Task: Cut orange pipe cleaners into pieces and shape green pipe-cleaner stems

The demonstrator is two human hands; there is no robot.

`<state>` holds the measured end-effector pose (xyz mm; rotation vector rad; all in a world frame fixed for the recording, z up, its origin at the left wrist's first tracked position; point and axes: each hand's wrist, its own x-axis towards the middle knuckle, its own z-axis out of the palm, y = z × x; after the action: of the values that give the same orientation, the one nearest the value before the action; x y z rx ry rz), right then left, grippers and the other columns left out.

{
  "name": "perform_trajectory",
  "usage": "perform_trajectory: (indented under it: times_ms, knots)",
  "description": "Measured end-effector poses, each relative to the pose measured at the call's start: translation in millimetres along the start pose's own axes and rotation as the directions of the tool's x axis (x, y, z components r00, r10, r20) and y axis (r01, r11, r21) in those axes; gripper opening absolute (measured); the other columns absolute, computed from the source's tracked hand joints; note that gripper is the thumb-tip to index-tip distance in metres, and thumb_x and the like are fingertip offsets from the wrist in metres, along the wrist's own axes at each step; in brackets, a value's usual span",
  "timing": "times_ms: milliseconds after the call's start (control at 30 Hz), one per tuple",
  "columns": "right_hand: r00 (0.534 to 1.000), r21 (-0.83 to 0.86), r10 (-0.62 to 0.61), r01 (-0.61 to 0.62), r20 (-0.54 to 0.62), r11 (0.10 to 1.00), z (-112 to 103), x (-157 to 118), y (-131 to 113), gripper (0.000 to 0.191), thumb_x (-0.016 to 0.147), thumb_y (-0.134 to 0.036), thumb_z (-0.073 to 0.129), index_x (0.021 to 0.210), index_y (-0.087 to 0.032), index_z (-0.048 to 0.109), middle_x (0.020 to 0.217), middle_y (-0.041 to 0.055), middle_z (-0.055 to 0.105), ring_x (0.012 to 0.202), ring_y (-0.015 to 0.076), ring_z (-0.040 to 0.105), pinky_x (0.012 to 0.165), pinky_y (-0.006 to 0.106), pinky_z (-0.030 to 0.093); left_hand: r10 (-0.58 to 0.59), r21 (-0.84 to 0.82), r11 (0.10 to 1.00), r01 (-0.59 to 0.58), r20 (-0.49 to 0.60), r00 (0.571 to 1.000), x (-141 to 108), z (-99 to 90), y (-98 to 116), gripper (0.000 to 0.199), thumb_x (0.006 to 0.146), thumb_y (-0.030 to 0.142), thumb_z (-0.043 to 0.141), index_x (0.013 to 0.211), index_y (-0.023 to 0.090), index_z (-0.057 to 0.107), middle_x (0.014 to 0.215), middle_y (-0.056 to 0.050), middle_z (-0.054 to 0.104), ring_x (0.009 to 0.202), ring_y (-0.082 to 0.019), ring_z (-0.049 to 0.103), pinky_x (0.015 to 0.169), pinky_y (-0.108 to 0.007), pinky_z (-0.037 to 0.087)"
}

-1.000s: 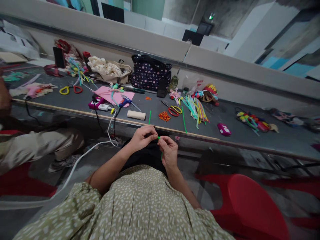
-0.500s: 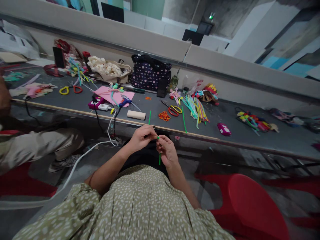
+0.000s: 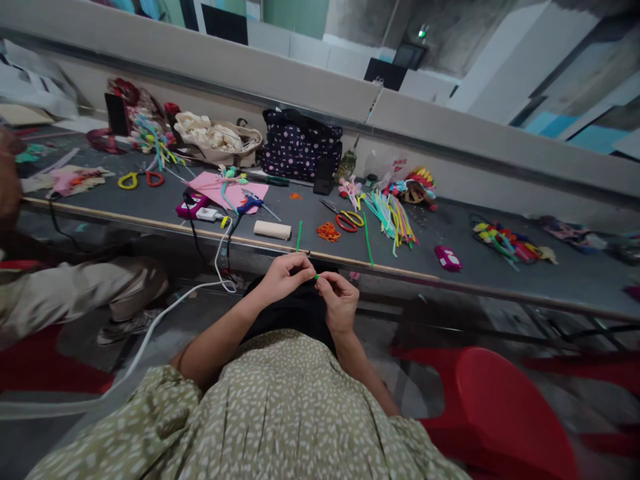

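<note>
Above my lap, just off the table's front edge, my left hand and my right hand meet fingertip to fingertip. Both pinch a small green pipe cleaner piece, most of it hidden by the fingers. Beyond them on the dark table lie two straight green pipe cleaners, one on the left and one on the right. Between these are an orange coiled heap and scissors with red and yellow handles. A cream roll rests near the edge.
Pastel pipe cleaners and a purple box lie to the right. A glue gun, pink paper and white cable are left. A dotted bag stands behind. Another person's leg is at far left; a red stool is right.
The green tail that hung below my right hand no longer shows. My right hand has shifted slightly right and turned, its fingertips still at my left hand's.
</note>
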<state>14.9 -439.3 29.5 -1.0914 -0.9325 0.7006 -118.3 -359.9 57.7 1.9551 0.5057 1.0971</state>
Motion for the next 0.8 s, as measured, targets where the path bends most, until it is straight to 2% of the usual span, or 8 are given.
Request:
perform_trajectory:
  times_ms: [133,267,333,433,500,600,700,800]
  knots:
    - [0.998,-0.091,-0.053,0.056,0.035,0.994,-2.4,0.0,-3.9,0.010,0.078,-0.031,0.068,0.078,-0.022,0.071,0.067,-0.0012,0.062,0.063,0.0132,0.053,0.061,0.026,0.043,-0.098,-0.024,0.995,0.100,0.048,0.994,1.4,-1.5,0.9,0.027,0.084,0.037,0.059,0.069,0.015,0.060,0.067,0.000,0.055,0.065,-0.012,0.049,0.064,-0.024,0.039]
    - [0.998,-0.131,-0.047,0.052,0.041,0.990,-3.6,1.0,-2.6,0.012,0.076,-0.034,0.069,0.076,-0.021,0.071,0.068,-0.0010,0.061,0.064,0.0136,0.053,0.062,0.026,0.045,-0.128,-0.028,0.991,0.130,0.065,0.990,1.8,-0.8,0.0,0.026,0.083,0.037,0.061,0.069,0.014,0.060,0.066,0.001,0.055,0.064,-0.012,0.048,0.062,-0.024,0.038]
    - [0.999,-0.073,0.015,-0.012,0.028,0.997,-3.4,3.3,0.7,0.014,0.075,-0.035,0.071,0.078,-0.021,0.071,0.066,-0.0014,0.061,0.060,0.0118,0.052,0.056,0.024,0.043,-0.140,-0.041,0.989,0.142,0.044,0.989,2.4,0.1,-1.3,0.027,0.081,0.038,0.062,0.068,0.014,0.061,0.066,0.001,0.055,0.064,-0.011,0.048,0.062,-0.024,0.038]
    - [0.977,0.097,0.199,-0.206,0.077,0.974,-2.7,8.6,5.8,0.021,0.075,-0.038,0.071,0.084,-0.019,0.071,0.064,-0.0014,0.063,0.051,0.0087,0.050,0.043,0.019,0.037,-0.204,-0.135,0.971,0.199,-0.027,0.979,4.9,1.3,-4.8,0.030,0.079,0.042,0.065,0.068,0.014,0.062,0.064,0.001,0.055,0.062,-0.011,0.047,0.060,-0.023,0.037]
    - [0.948,0.172,0.280,-0.305,0.153,0.937,-2.4,11.6,7.3,0.024,0.075,-0.039,0.072,0.087,-0.018,0.071,0.065,-0.0005,0.064,0.048,0.0078,0.051,0.039,0.017,0.036,-0.266,-0.256,0.934,0.248,-0.040,0.963,7.7,1.5,-8.2,0.034,0.077,0.045,0.068,0.068,0.013,0.062,0.061,0.001,0.055,0.058,-0.010,0.046,0.057,-0.023,0.036]
    - [0.920,0.200,0.318,-0.364,0.229,0.910,-2.1,13.6,6.9,0.025,0.074,-0.038,0.073,0.086,-0.016,0.070,0.065,0.0002,0.066,0.047,0.0074,0.053,0.038,0.016,0.038,-0.334,-0.407,0.865,0.293,-0.033,0.942,12.3,2.2,-15.3,0.036,0.073,0.046,0.072,0.065,0.013,0.062,0.059,0.000,0.057,0.055,-0.009,0.046,0.055,-0.022,0.036]
    - [0.919,0.218,0.331,-0.376,0.216,0.901,-1.4,14.5,5.8,0.024,0.073,-0.037,0.074,0.084,-0.016,0.069,0.063,-0.0002,0.065,0.045,0.0076,0.056,0.037,0.015,0.039,-0.410,-0.508,0.798,0.324,-0.063,0.910,14.8,5.3,-25.0,0.036,0.075,0.047,0.071,0.069,0.012,0.066,0.061,-0.002,0.061,0.056,-0.009,0.052,0.057,-0.022,0.039]
    - [0.927,0.245,0.335,-0.369,0.169,0.897,-0.3,17.2,5.6,0.023,0.073,-0.036,0.074,0.082,-0.016,0.068,0.062,-0.0007,0.066,0.044,0.0078,0.057,0.037,0.015,0.040,-0.497,-0.616,0.694,0.372,-0.036,0.867,13.7,10.0,-34.6,0.038,0.074,0.049,0.071,0.083,0.012,0.071,0.074,-0.006,0.068,0.065,-0.012,0.060,0.064,-0.024,0.046]
